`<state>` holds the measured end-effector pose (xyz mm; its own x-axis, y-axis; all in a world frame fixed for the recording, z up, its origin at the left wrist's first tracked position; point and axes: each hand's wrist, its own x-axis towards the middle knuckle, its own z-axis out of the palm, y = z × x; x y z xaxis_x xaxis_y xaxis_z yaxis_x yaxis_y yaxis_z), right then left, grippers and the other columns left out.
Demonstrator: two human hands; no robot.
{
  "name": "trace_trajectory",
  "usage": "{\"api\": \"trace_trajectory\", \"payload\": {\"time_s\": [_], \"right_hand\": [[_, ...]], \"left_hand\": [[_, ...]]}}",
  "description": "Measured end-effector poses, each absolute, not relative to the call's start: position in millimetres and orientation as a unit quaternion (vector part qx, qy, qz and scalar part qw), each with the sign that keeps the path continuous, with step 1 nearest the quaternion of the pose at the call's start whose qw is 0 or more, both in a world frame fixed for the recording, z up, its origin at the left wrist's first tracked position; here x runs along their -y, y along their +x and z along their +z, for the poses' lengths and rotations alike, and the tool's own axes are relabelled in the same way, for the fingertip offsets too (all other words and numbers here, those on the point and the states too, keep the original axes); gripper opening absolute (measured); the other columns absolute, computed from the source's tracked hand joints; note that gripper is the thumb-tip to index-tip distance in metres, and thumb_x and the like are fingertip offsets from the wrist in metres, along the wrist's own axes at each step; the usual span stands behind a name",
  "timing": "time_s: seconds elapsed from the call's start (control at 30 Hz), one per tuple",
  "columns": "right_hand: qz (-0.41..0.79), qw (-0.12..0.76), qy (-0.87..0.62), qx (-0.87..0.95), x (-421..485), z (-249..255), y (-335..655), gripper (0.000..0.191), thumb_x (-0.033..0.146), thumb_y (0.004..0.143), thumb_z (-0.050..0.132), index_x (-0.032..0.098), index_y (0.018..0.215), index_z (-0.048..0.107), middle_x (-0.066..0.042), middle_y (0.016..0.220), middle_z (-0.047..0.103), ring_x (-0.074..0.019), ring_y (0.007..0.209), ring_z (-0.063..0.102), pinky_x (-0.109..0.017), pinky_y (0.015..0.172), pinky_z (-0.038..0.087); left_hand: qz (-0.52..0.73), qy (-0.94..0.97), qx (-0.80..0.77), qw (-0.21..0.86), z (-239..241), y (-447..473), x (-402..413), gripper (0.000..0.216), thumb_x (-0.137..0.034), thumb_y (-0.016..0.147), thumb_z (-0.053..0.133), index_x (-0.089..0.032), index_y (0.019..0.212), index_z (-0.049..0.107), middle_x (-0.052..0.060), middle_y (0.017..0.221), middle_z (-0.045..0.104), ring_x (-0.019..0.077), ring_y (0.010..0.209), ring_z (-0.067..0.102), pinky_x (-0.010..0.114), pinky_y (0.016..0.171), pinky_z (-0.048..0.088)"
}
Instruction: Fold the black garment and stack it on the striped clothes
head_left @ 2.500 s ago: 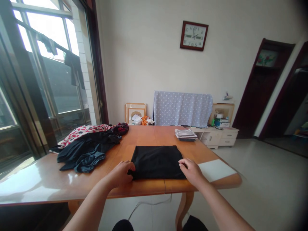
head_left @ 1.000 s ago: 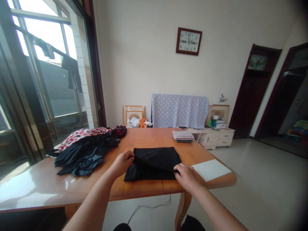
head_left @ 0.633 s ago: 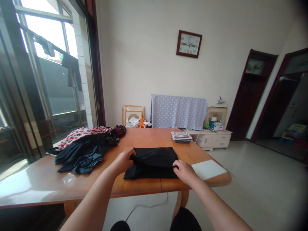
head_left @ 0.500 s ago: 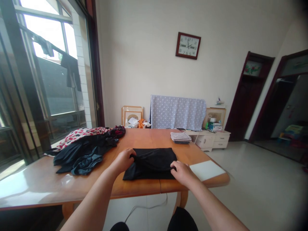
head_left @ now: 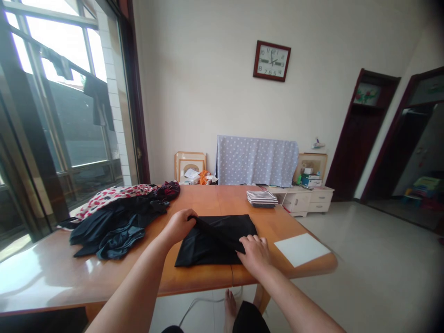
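Observation:
A black garment (head_left: 204, 247) lies folded into a rough rectangle on the wooden table (head_left: 197, 199) in front of me. My left hand (head_left: 181, 225) pinches its far left corner, with the cloth lifted a little between finger and thumb. From there a raised fold runs slantwise across the garment toward my right hand (head_left: 255, 252). My right hand is closed on the cloth at the garment's right side, its fingers bent over the fabric. The exact kind of garment cannot be made out.
A heap of loose clothes (head_left: 118, 222) lies on the table's left. A folded striped garment (head_left: 262, 199) sits at the far right, and a white sheet (head_left: 301, 249) near the right edge. Beyond stands a low white cabinet (head_left: 308, 203) beside a dotted cloth cover (head_left: 256, 162).
My left hand has raised the far left corner slightly, drawing the fold taut. My right hand has shifted a little left along the cloth. The view has shifted slightly.

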<state>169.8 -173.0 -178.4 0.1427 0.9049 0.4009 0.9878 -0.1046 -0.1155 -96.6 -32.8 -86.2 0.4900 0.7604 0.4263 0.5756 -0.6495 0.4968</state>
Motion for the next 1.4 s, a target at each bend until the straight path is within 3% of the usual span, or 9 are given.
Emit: {"api": "trace_trajectory", "payload": {"time_s": [0.2,0.3,0.4,0.53,0.7,1.1,1.4], "right_hand": [[-0.097,0.193,-0.730,0.649,158,-165,195,0.020,0.022,0.079,0.066,0.027,0.098,0.066,-0.003,0.098,0.068,-0.0229,0.102,0.058,-0.035,0.086,0.027],[-0.084,0.221,-0.732,0.639,142,-141,213,0.017,0.021,0.083,0.060,0.027,0.097,0.066,-0.001,0.096,0.070,-0.0202,0.099,0.059,-0.033,0.083,0.027],[-0.080,0.225,-0.728,0.642,120,-111,229,0.018,0.019,0.082,0.057,0.026,0.096,0.066,0.000,0.096,0.071,-0.0192,0.098,0.060,-0.032,0.081,0.027],[-0.098,0.217,-0.725,0.646,88,-78,242,0.018,0.019,0.081,0.056,0.026,0.094,0.067,-0.001,0.094,0.072,-0.0195,0.095,0.060,-0.031,0.077,0.027],[-0.111,0.211,-0.733,0.637,44,-53,253,0.019,0.022,0.082,0.055,0.027,0.096,0.067,-0.001,0.092,0.072,-0.0190,0.088,0.061,-0.029,0.072,0.028],[-0.147,0.218,-0.742,0.617,-60,-48,280,0.026,0.020,0.082,0.054,0.028,0.104,0.067,-0.003,0.103,0.071,-0.0217,0.102,0.058,-0.030,0.084,0.032],[-0.146,0.190,-0.766,0.596,-121,-56,297,0.029,0.021,0.087,0.050,0.028,0.111,0.065,-0.006,0.108,0.069,-0.0234,0.103,0.058,-0.033,0.084,0.033]], "left_hand": [[0.308,0.866,-0.375,0.123,-71,-95,19,0.020,-0.024,0.079,0.056,-0.019,0.093,0.069,0.004,0.092,0.069,0.0186,0.086,0.064,0.026,0.076,0.047],[0.294,0.882,-0.356,0.095,-67,-95,11,0.032,-0.031,0.075,0.064,-0.019,0.105,0.066,0.005,0.101,0.065,0.0190,0.086,0.063,0.027,0.077,0.048],[0.287,0.890,-0.349,0.050,-63,-92,3,0.043,-0.027,0.071,0.067,-0.019,0.113,0.062,0.007,0.107,0.061,0.0205,0.092,0.062,0.029,0.081,0.047],[0.315,0.875,-0.367,-0.010,-56,-86,-18,0.034,-0.012,0.071,0.055,-0.021,0.103,0.063,0.006,0.101,0.058,0.0202,0.091,0.060,0.028,0.079,0.046],[0.360,0.847,-0.390,-0.012,-50,-76,-61,0.022,-0.016,0.078,0.050,-0.021,0.094,0.066,0.006,0.096,0.059,0.0202,0.086,0.060,0.029,0.077,0.047],[0.416,0.810,-0.412,0.000,-53,-39,-161,0.027,-0.022,0.083,0.050,-0.021,0.100,0.071,0.006,0.099,0.064,0.0216,0.095,0.061,0.031,0.088,0.048],[0.411,0.793,-0.450,0.002,-70,-13,-216,0.032,-0.028,0.088,0.049,-0.021,0.111,0.070,0.008,0.107,0.063,0.0225,0.102,0.061,0.033,0.094,0.047]]}}
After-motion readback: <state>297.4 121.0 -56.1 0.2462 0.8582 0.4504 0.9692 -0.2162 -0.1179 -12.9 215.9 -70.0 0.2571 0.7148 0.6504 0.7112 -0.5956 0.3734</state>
